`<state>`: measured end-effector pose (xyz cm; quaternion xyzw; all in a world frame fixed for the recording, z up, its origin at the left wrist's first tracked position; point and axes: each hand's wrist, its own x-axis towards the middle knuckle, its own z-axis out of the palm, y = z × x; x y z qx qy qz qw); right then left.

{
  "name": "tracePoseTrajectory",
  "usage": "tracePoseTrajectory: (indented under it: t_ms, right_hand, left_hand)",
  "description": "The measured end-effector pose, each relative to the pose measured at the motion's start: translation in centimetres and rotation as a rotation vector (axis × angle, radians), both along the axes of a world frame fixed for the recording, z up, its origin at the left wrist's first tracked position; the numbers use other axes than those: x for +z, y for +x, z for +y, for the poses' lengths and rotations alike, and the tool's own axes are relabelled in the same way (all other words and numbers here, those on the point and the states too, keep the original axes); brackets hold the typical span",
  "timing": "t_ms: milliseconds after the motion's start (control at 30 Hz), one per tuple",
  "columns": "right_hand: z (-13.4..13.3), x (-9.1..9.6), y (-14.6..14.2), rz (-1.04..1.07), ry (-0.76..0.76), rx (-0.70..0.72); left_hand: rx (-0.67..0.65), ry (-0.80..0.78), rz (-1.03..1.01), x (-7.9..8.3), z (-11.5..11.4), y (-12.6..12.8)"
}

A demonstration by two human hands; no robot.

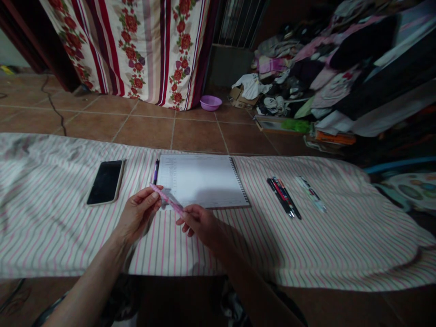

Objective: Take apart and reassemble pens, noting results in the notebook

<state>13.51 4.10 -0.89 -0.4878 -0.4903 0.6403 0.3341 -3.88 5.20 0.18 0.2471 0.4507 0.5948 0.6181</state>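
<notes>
A pink pen (168, 201) is held between both hands just above the striped cloth (51, 227). My left hand (138, 214) pinches its far end and my right hand (199, 225) pinches its near end. Just beyond the hands lies an open spiral notebook (202, 180) with a blank-looking lined page. A purple pen (156, 170) rests along the notebook's left edge. A dark phone (105, 182) lies face up to the left.
Several pens (284, 197) lie in a row to the right of the notebook, with a white one (311, 194) farther right. Beyond the cloth are tiled floor, a floral curtain (143, 50), a purple bowl (210, 103) and a heap of clothes (323, 68).
</notes>
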Motion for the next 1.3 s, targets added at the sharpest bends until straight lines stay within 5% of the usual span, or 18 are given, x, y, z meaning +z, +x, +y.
tracePoseTrajectory:
  t_ms: [733,1067,1300]
  right_hand:
    - [-1.0,-1.3,-0.8,-0.103,0.134,0.236]
    - [0.0,-0.2,-0.4,-0.002,0.17,-0.17]
    - [0.4,0.0,0.2,-0.004,0.226,-0.232]
  left_hand:
    - [-0.243,-0.026,-0.014,0.0,-0.9,1.8]
    - [-0.383,0.048,0.201,-0.7,-1.0,1.8]
    - [-0.448,0.082,0.352,-0.3,-0.9,2.5]
